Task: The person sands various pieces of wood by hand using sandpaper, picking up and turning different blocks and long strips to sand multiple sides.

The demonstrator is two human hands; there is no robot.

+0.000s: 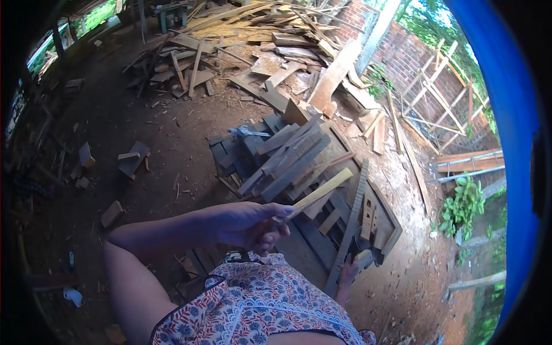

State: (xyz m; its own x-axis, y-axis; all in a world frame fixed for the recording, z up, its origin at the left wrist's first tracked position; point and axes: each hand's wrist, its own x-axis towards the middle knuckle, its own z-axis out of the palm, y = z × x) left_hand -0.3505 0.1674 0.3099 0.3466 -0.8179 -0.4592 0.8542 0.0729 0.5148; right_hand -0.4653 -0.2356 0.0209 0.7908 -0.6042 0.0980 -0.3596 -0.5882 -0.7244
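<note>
My left hand (256,224) is closed around one end of a narrow wooden strip (322,192), thumb on top. The strip slants up to the right over a low worktable (299,244), its pale face catching the light. Lower right, my right hand (347,275) is partly in shadow beside the table edge. Its fingers appear closed on a short pale piece of wood (363,260), though the grip is hard to make out. Close by lie a long slotted board (353,213) and a block with square holes (368,218). Stacked grey boards (287,155) cover the table's far part.
A blue-handled tool (247,131) rests on the far boards. Beyond the table is a big heap of scrap timber (253,34). Loose offcuts (134,158) are scattered on the dirt floor to the left. A leafy plant (464,204) and blue sheeting (500,86) are at right.
</note>
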